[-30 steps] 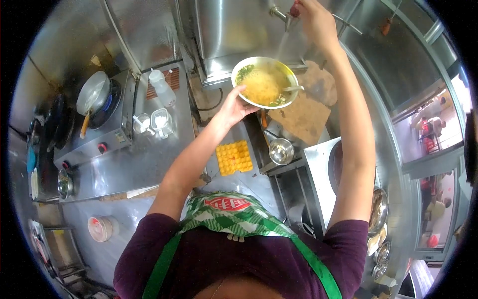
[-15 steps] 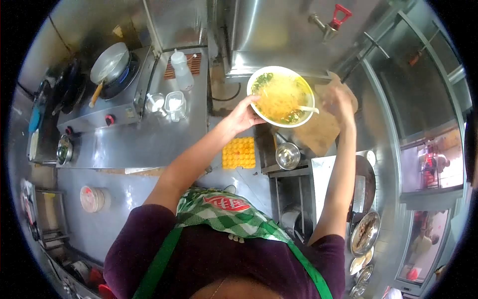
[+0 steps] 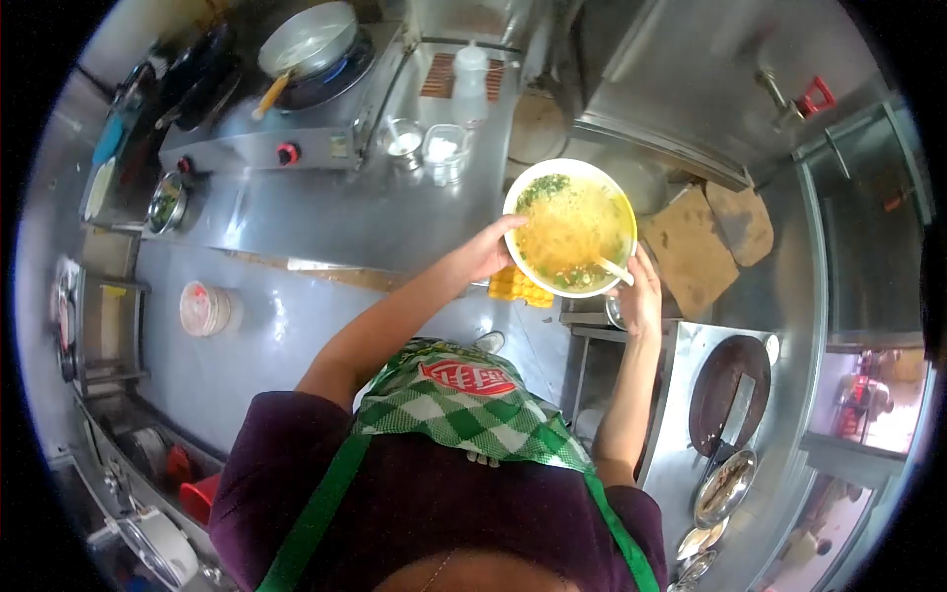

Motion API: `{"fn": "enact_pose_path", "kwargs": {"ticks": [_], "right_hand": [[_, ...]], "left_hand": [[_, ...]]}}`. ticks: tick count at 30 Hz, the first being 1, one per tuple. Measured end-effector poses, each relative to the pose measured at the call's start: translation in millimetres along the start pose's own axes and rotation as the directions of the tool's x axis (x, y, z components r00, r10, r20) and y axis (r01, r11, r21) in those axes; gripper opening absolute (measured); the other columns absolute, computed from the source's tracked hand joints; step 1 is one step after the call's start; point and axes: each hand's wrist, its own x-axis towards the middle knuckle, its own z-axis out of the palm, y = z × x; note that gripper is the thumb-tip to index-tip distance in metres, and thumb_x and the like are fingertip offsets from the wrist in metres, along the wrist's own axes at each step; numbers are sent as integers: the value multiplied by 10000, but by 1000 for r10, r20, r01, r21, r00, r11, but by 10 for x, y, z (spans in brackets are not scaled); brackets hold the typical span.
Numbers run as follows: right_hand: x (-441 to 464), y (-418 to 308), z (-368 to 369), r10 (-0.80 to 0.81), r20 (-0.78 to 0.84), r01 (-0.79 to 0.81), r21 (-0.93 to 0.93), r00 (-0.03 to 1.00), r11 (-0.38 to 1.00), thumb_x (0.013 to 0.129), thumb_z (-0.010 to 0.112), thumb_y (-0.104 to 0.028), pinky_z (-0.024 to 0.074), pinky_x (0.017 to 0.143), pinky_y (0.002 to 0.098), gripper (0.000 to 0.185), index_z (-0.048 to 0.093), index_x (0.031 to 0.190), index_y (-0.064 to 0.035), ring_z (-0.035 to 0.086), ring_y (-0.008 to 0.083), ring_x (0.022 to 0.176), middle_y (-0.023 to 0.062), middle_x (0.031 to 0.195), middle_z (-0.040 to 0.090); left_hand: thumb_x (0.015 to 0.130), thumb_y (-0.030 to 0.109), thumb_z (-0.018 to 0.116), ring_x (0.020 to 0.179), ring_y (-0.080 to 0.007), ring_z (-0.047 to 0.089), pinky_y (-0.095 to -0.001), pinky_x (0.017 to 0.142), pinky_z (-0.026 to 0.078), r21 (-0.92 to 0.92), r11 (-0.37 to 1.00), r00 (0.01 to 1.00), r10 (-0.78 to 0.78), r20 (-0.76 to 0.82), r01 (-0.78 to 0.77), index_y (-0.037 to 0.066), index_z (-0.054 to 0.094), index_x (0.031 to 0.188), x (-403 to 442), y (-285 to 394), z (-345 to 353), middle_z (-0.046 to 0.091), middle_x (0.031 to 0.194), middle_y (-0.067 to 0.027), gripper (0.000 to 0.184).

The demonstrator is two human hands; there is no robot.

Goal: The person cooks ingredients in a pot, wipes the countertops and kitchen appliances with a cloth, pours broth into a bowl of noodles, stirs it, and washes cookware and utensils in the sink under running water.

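Note:
A white bowl (image 3: 570, 227) of yellow broth with chopped greens is held up in front of me. My left hand (image 3: 486, 247) grips its left rim, the thumb over the edge. On the lower right side my right hand (image 3: 641, 293) holds the rim close to a white spoon (image 3: 617, 270), whose handle leans out over the edge. The fingers under the bowl are partly hidden. Below the bowl, a yellow egg tray (image 3: 520, 287) shows in part.
At the upper left a pan (image 3: 309, 41) rests on a stove (image 3: 266, 143). A squeeze bottle (image 3: 471, 84) and two small containers stand on the steel counter (image 3: 306, 212). A red-handled tap (image 3: 811, 99) is at the upper right, a dark round griddle (image 3: 728, 390) at the right.
My right hand has come down from the tap to the bowl's right rim. The view has turned toward the right, and the bowl sits lower in it.

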Motion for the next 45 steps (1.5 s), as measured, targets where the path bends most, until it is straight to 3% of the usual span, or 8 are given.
{"fn": "enact_pose_path", "kwargs": {"ticks": [12,16,17,20,26,31,33,45], "right_hand": [[-56,1435,1118,158,29,-160,100,987,982,873,454,-155,530,578,292,415,366,1261,-40,588,177,869,102,1079,551],[82,1827,1305,192,66,-198,98,979,975,875,436,-147,531,585,298,412,361,1268,-52,587,182,876,100,1088,548],[113,1880,1383,208,69,-214,99,976,972,875,432,-144,530,584,297,411,361,1269,-55,587,183,874,99,1089,548],[232,2019,1513,248,96,-250,8,964,968,876,414,-202,486,607,263,443,327,1291,-75,557,140,921,62,1097,531],[506,2074,1664,287,169,-288,-17,943,958,882,410,-253,493,600,278,466,308,1306,-86,533,176,981,74,1155,491],[464,2068,1675,200,-46,-205,-273,979,940,835,532,-202,440,408,213,294,451,1058,-27,558,147,591,82,829,563],[323,1944,1794,160,-22,-159,-300,987,941,796,597,-167,402,391,230,203,430,847,-64,474,103,431,20,548,471],[429,2027,2124,80,-213,-97,-69,974,993,814,551,-139,353,400,217,211,536,947,24,463,98,450,63,609,552]], "left_hand": [[921,330,309,1150,-209,426,-349,977,337,32,995,955,97,-279,-92,13,289,1287,-1097,196,-1360,413,1269,-116,485],[904,337,397,1088,-173,478,-306,909,402,440,884,917,297,-267,-158,32,390,1223,-1319,282,-1692,490,1182,-94,441],[910,339,385,1073,-169,488,-287,891,407,90,989,918,142,-369,-117,25,396,1220,-1309,319,-1759,500,1175,-87,441],[910,351,382,1067,-154,487,-273,867,414,72,990,884,139,-447,-119,21,403,1217,-1366,370,-1888,509,1167,-87,451],[906,374,388,974,-169,522,-265,844,421,394,909,716,366,-594,-138,17,341,1232,-1324,363,-2066,499,1118,-84,486],[869,469,405,854,-172,540,-297,775,450,718,682,565,651,-507,-142,40,366,1187,-1188,88,-2712,517,1015,-85,536],[856,497,407,817,-164,542,-298,738,457,657,738,503,631,-590,-155,53,407,1154,-1301,162,-2627,540,951,-82,534],[842,425,475,725,-105,534,-258,650,436,298,951,391,305,-869,-79,64,526,1039,-3575,-52,-3018,558,812,-21,415]]}}
